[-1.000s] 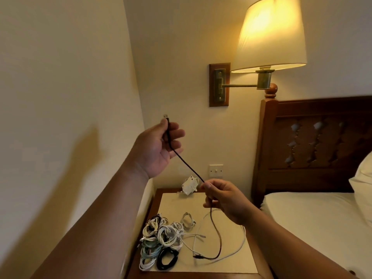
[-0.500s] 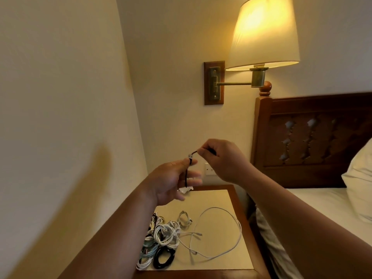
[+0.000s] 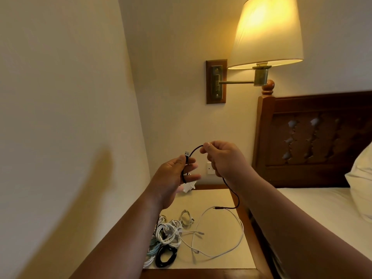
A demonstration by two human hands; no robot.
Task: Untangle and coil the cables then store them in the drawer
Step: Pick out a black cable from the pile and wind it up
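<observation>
Curving between left hand (image 3: 173, 178) and right hand (image 3: 223, 160) — thin black cable (image 3: 194, 149) (metal-tipped).

Both forearms rise from the bottom edge to the centre of the frame, where the left hand (image 3: 173, 175) and the right hand (image 3: 225, 159), close together, each pinch one black cable (image 3: 194, 149).

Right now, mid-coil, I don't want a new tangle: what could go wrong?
1. The free end of the black cable lies at the loose white cable on the nightstand; winding may drag it.
2. The left hand holds a small first loop by the plug; it could spring open when the right hand brings the next turn.
</observation>
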